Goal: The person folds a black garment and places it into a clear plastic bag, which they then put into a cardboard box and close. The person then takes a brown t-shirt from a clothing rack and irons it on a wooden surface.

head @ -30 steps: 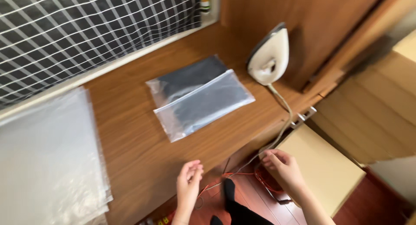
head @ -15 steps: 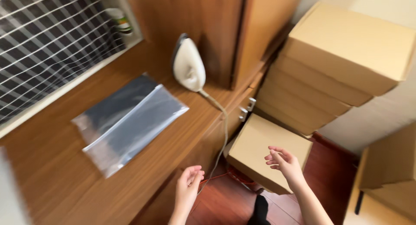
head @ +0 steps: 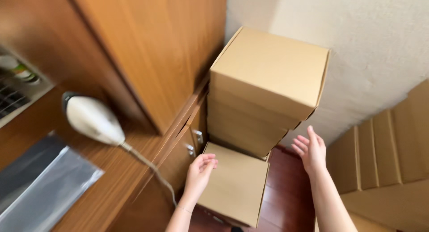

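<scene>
Both hands are empty and spread: the left hand [head: 201, 167] hangs with loosely curled fingers just over the near edge of a low cardboard box [head: 237, 187] on the dark wood floor [head: 286, 192]. The right hand [head: 310, 151] is open flat beside the tall stack of cardboard boxes [head: 263, 89] behind it. To the left, a white iron [head: 94, 118] with its cord rests on the wooden counter [head: 120, 174], near clear plastic bags [head: 44, 187].

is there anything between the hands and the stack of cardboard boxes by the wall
Nothing visible. Both the left hand and the right hand are open, with only air before the stacked boxes. A lower box sits beneath the left hand.
</scene>
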